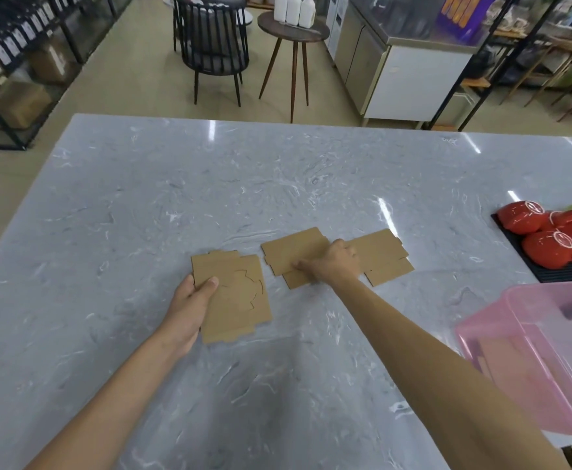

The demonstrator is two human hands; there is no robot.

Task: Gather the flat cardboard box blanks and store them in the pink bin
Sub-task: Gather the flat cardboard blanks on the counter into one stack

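Note:
Brown flat cardboard box blanks lie on the grey marble table (142, 205). My left hand (189, 303) grips the left edge of a small stack of blanks (240, 300), thumb on top. My right hand (335, 262) presses down on a second blank (291, 252), fingers curled over its lower edge; whether it grips or only pushes is unclear. A third blank (384, 257) lies just right of that hand, partly under it. The translucent pink bin (532, 354) stands at the table's right front, beside my right forearm.
A black tray (549, 274) with red bowls (549, 249) sits at the right edge behind the bin. Beyond the table's far edge stand a dark chair (213, 52), a round side table (293, 32) with white bottles, and a steel counter.

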